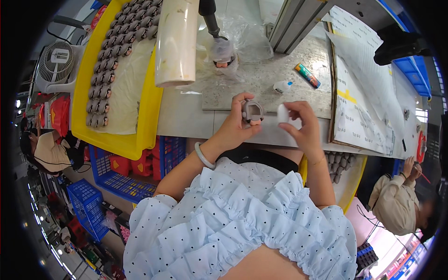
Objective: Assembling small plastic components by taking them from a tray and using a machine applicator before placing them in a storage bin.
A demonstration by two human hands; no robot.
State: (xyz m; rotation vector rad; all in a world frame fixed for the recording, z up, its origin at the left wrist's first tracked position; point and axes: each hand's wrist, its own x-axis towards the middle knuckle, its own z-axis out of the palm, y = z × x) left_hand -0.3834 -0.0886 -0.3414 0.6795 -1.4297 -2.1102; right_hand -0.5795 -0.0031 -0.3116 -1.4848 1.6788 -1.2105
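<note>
My left hand point(237, 125) is closed round a small grey hollow toy part point(245, 108) with a squarish opening and a flesh-coloured bit at its lower edge. A little to the right, my right hand point(305, 122) pinches a smooth white rounded piece point(283, 113) between thumb and fingers. The two pieces are apart, both held over the near edge of the worktable point(186, 119). Beyond the right hand lie a small white bottle with a blue tip point(282, 87) and a green and orange tube point(307, 75) on a grey plate point(242, 95).
To the left, a yellow tray point(151, 126) holds rows of grey toy parts point(103, 79). A thick white cylinder point(176, 46) overhangs its edge. Ahead, a plastic-wrapped figure point(224, 60) sits under a dark rod. A metal post point(298, 25) and paper-covered board point(357, 112) stand right.
</note>
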